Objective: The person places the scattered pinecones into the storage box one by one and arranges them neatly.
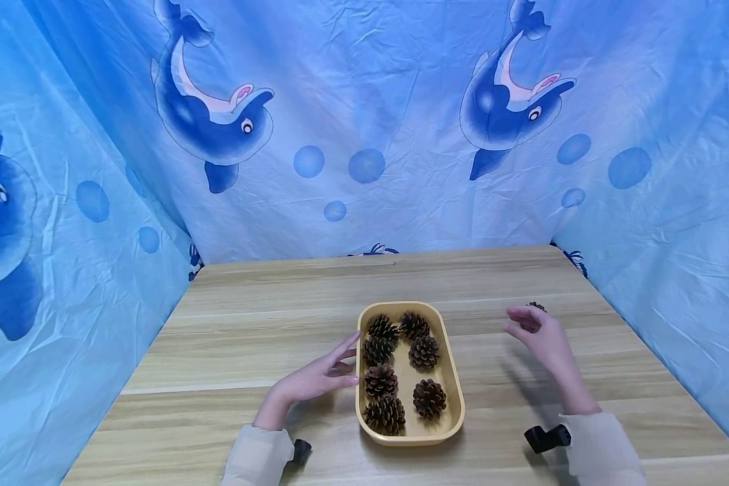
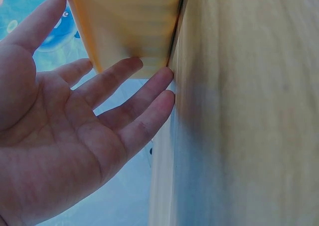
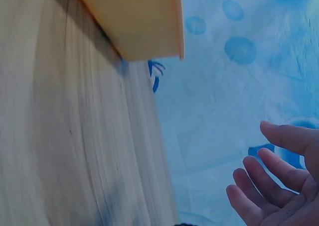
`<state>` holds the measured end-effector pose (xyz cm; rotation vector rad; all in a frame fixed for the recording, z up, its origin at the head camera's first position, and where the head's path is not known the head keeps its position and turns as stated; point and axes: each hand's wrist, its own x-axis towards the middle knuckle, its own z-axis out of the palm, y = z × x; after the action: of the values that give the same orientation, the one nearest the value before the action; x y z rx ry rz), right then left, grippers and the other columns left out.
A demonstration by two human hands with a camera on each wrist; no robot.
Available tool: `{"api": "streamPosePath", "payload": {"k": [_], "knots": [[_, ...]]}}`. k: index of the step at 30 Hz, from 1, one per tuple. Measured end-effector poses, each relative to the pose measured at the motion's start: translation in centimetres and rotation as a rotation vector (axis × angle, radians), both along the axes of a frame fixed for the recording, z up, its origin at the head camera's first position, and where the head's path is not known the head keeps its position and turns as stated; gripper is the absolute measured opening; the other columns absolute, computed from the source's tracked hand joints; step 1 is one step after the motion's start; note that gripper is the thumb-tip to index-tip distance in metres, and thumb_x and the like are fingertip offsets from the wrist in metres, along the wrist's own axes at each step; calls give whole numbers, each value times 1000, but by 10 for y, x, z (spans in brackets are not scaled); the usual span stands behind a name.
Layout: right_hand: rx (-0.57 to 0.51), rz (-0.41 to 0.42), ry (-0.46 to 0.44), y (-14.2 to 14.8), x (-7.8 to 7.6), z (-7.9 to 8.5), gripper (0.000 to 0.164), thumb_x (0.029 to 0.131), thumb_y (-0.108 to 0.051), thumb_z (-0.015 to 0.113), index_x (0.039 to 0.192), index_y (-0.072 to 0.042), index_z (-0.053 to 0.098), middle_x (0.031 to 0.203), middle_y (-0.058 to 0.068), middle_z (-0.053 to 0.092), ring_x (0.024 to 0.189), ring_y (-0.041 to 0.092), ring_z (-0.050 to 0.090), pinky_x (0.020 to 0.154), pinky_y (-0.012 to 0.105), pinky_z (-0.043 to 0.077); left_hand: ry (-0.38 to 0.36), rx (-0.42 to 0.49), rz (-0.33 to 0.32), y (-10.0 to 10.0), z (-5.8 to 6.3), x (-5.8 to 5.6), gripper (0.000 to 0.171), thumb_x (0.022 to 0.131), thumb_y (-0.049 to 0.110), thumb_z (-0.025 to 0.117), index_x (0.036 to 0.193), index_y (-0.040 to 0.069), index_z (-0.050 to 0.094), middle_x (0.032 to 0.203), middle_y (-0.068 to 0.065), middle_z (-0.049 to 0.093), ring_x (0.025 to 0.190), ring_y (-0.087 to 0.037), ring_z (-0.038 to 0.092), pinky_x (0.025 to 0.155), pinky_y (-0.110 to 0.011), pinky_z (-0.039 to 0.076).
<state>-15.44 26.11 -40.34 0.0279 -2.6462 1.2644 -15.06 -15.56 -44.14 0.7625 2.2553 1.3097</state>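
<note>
A yellow rectangular tray [image 1: 457,385] stands on the wooden table with several brown pine cones in it, among them one pine cone [image 1: 429,398] at its near right. My left hand [image 1: 316,379] is at the tray's left side, fingers spread and fairly straight. In the left wrist view, fingertips of the left hand [image 2: 65,121] lie right at the tray's outer wall [image 2: 129,27]. To the right of the tray my right hand [image 1: 543,341] hovers over the table, fingers loosely bent and holding nothing. Partly hidden behind it lies another pine cone [image 1: 537,306].
The pale wooden table [image 1: 249,324] reaches back to a blue curtain [image 1: 364,74] printed with dolphins, which also hangs along both sides. Black wrist mounts [image 1: 547,439] stick out beside the sleeves. The tray's side wall [image 3: 134,22] rises left of my right hand in its wrist view.
</note>
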Motion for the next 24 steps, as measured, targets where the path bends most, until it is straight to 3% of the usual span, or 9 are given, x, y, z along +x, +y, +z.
{"api": "streamPosePath", "payload": {"k": [6,10,13,24], "knots": [[3,-58,-18,12,-11,1,43,96,-24,60,128,5,56,127,28,60,116,38,57,73,0,40,0,5,-2,0,-1,0,85,96,27,60,157,18,1,159,-26,18,133,-45,43,114,-58,35],[-4,-97,-50,19,-21,2,46,97,-26,58,130,5,54,130,29,58,119,39,55,88,20,49,3,3,-3,0,-1,0,85,96,28,60,157,18,1,159,-26,18,133,-45,43,114,-58,35],[2,-107,-58,25,-28,2,47,97,-27,58,130,7,54,129,30,58,119,40,55,94,40,49,4,3,-5,0,-2,-1,85,96,28,60,157,18,1,159,-26,18,133,-45,43,114,-58,35],[14,-156,-112,42,-49,-2,50,96,-28,57,129,9,53,129,34,55,118,45,52,99,53,45,-1,5,-7,0,-2,-2,86,96,28,60,157,18,1,159,-25,17,133,-46,42,114,-57,35]]}}
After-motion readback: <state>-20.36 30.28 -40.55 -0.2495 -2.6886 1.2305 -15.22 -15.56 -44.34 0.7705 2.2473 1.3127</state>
